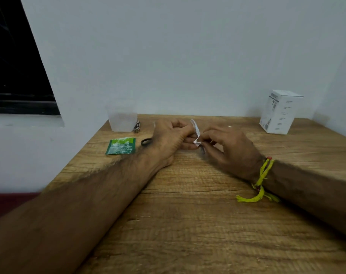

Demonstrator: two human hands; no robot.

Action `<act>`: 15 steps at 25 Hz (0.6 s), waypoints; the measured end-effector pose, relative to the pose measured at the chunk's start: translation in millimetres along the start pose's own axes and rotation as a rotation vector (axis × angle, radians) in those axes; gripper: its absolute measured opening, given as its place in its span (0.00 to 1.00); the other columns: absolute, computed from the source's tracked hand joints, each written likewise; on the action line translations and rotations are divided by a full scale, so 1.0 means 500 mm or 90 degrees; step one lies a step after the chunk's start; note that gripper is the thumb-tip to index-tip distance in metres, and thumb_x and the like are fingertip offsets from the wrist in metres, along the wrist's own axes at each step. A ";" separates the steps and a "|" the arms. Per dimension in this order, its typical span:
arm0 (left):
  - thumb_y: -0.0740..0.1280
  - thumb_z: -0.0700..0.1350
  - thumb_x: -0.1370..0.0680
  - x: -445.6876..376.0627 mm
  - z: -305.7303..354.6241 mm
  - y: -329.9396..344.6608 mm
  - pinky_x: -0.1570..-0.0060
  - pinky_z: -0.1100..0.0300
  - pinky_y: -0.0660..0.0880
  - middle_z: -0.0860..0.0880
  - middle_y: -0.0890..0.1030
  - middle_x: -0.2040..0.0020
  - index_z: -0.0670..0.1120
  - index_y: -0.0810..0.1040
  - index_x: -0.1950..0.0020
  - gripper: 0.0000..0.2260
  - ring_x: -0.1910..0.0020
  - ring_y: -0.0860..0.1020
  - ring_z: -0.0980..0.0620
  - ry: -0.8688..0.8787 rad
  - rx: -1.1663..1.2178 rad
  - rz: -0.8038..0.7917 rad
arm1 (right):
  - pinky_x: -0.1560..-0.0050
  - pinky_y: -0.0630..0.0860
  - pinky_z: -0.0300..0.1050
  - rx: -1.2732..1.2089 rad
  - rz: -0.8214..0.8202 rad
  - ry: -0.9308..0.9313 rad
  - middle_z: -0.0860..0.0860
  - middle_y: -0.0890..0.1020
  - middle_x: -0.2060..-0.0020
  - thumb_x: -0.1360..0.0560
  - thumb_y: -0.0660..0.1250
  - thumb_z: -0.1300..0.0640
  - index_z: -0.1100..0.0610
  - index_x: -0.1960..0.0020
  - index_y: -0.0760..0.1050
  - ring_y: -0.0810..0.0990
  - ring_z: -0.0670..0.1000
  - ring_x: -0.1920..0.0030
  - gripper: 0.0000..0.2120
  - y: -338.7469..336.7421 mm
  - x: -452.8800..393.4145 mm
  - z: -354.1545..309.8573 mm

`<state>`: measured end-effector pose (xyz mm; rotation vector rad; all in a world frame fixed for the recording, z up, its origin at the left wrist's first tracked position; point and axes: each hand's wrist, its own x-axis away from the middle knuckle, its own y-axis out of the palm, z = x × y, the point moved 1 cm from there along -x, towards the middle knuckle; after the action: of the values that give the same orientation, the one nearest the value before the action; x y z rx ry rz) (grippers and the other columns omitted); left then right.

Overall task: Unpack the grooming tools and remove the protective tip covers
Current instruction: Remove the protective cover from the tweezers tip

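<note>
Over the middle of the wood-grain counter (pixel 188 224), left hand (pixel 169 139) and right hand (pixel 230 147) both pinching a small crinkled clear plastic wrapper (pixel 196 135) with curled fingers. Probably mid-unpacking, tool inside too blurred to identify. Next: a steady pull apart, freeing the contents

On the table (pixel 188 224), both hands meet near the middle: the left hand (pixel 168 139) and right hand (pixel 231 147) hold 1 wrapper (pixel 197 135) between them. Left of the left hand lies a ring (pixel 146 142), then a sachet (pixel 121 146). Behind these, by the wall, stands a cup (pixel 122 121) with a clip (pixel 136 127) just right of it. A box (pixel 279 112) stands at the far right.
</note>
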<state>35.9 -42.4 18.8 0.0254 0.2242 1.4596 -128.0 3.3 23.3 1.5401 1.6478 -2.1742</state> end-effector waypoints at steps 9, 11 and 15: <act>0.73 0.32 0.27 -0.004 0.000 0.001 0.72 0.60 0.80 0.41 0.84 0.67 0.38 0.81 0.61 0.05 0.71 0.84 0.46 0.002 -0.006 0.003 | 0.57 0.77 0.54 -0.017 0.006 0.010 0.52 0.82 0.59 0.24 0.70 0.64 0.60 0.52 0.82 0.79 0.52 0.59 0.03 -0.002 0.009 0.009; 0.74 0.33 0.27 -0.002 0.001 0.002 0.72 0.60 0.80 0.40 0.85 0.67 0.38 0.81 0.61 0.04 0.72 0.84 0.46 0.003 -0.007 0.008 | 0.57 0.77 0.55 -0.002 -0.009 0.004 0.52 0.82 0.59 0.24 0.69 0.61 0.60 0.52 0.81 0.80 0.53 0.59 0.03 -0.002 0.013 0.010; 0.74 0.33 0.26 0.000 0.001 0.000 0.73 0.60 0.80 0.40 0.85 0.67 0.38 0.81 0.62 0.06 0.73 0.84 0.46 0.003 -0.011 0.016 | 0.57 0.77 0.54 -0.001 -0.023 -0.001 0.52 0.83 0.58 0.24 0.70 0.62 0.59 0.52 0.82 0.80 0.53 0.58 0.03 -0.007 0.019 0.009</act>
<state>36.3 -42.4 19.4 0.0115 0.2156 1.4868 -137.8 6.4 19.4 1.5199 1.6902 -2.1903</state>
